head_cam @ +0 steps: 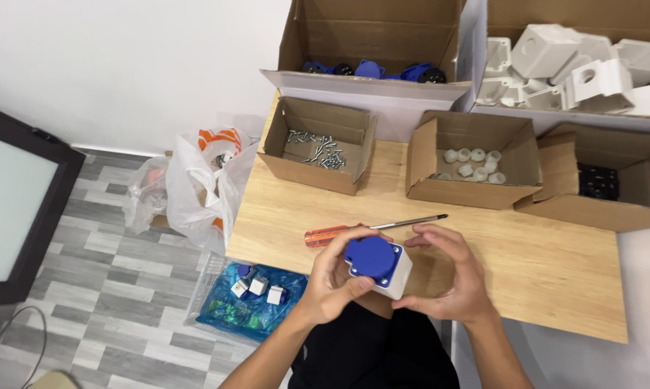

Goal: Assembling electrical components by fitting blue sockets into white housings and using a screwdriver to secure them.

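Both hands clasping a white socket box with blue round lid [377, 265] over the table's near edge, left hand [334, 277] gripping its side, right hand [451, 277] cupping the other, orange-handled screwdriver [372, 228] just behind on the wooden table [548, 266], cardboard box of screws [318, 144] further back.

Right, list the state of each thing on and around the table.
Socket: lid closed, held by both hands.
Left hand: gripping socket.
Right hand: gripping socket.
Screwdriver: lying flat on table.
Screw box: open.
Cap box: open.
Bag: open, on floor.
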